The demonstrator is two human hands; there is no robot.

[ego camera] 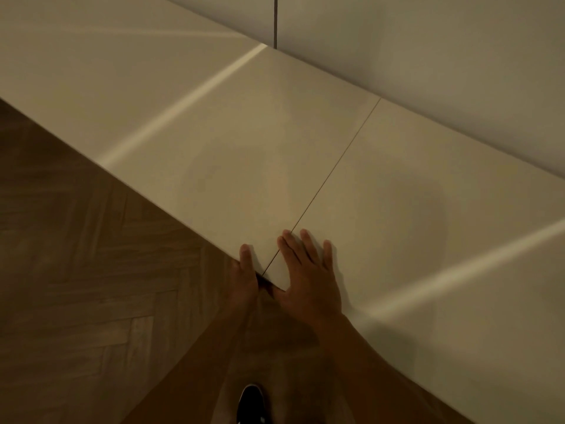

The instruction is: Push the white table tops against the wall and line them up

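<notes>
Two white table tops meet at a thin seam that runs from the wall down to the front edge. The left table top [189, 111] and the right table top [428, 209] both lie with their back edges along the white wall [428, 50]. My left hand [244, 276] grips the front edge of the left top just beside the seam, thumb on the surface. My right hand [308, 276] lies flat with fingers spread on the corner of the right top, its forefinger across the seam. At the front edge the right top sticks out slightly past the left one.
A herringbone wood floor [85, 270] fills the lower left. My dark shoe [251, 403] shows at the bottom. A dark vertical joint [276, 22] splits the wall panels behind the tables. The room is dim, with light streaks across the tops.
</notes>
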